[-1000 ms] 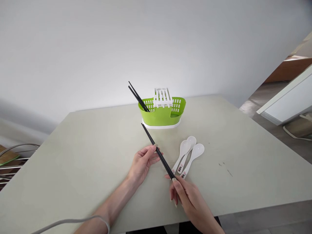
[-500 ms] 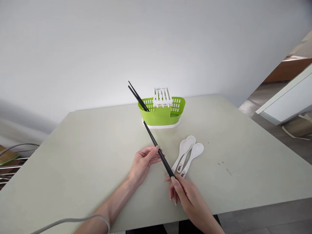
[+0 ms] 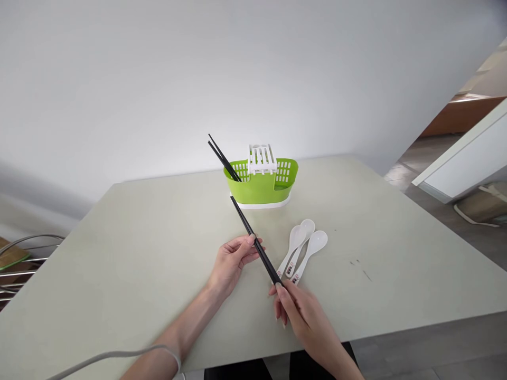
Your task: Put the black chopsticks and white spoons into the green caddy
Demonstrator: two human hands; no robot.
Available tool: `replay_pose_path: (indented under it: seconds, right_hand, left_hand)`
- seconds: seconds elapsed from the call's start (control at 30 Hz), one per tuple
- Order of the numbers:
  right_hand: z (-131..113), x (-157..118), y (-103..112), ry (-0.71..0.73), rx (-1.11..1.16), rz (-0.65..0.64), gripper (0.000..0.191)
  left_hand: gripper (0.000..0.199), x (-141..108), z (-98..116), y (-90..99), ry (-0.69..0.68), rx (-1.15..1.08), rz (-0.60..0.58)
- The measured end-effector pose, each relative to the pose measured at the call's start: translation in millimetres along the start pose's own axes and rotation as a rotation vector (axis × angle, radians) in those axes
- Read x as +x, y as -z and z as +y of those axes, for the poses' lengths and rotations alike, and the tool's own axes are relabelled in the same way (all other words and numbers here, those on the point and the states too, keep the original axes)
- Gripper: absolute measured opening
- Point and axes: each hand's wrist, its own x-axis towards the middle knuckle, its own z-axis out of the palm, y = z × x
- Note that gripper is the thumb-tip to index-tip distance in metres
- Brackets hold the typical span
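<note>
A pair of black chopsticks (image 3: pixel 242 216) slants between my hands, its thin ends up and to the left in front of the basket. My left hand (image 3: pixel 234 259) pinches it near the middle. Near the thick ends, my right hand (image 3: pixel 298 309) grips the same pair. Three white spoons (image 3: pixel 316 243) lie on the table just beyond my right hand, bowls pointing away; my fingers cover part of the handle ends. Behind stands a green basket (image 3: pixel 259 190) with a white slatted piece (image 3: pixel 262 158) on top. Other black chopsticks (image 3: pixel 217 150) lean out of its left compartment.
The pale table (image 3: pixel 138 253) meets a white wall (image 3: pixel 198 79) at the back. A grey cable (image 3: pixel 106 356) crosses my left forearm. A wire rack (image 3: pixel 24 272) is at the far left, and a white cabinet (image 3: pixel 467 158) stands at the right beyond the table.
The view has shifted slightly, so the basket and spoons appear a little further left. Both hands keep their hold on the chopsticks.
</note>
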Motion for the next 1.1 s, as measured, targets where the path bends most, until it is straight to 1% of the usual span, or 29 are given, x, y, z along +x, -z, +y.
replay_pose_path:
  seconds: [0.3,0.57,0.77,0.93,1.1]
  right_hand:
    - [-1.1,-0.3,-1.0,0.018,-0.039,0.026,0.046]
    - [-1.9,-0.7,-1.3,0.011,-0.022,0.029,0.047]
    - [-3.2,-1.2,-0.8,0.009,-0.022,0.03,0.047]
    - [-5.5,-1.4,1.2,0.019,0.013,0.012,0.045]
    - [-4.9,-1.8,2.6,0.03,-0.054,0.011,0.044]
  left_hand:
    - [0.041,3.3,3.0,6.6,0.002,-0.021,-0.028]
    - [0.036,6.5,0.2,9.0,-0.058,-0.002,-0.013]
    - [0.036,4.4,-0.6,6.7,-0.085,-0.014,0.011]
    - [0.036,2.0,-0.9,3.1,-0.111,-0.077,0.023]
    - [0.036,-0.7,-0.8,0.0,-0.113,-0.094,0.018]
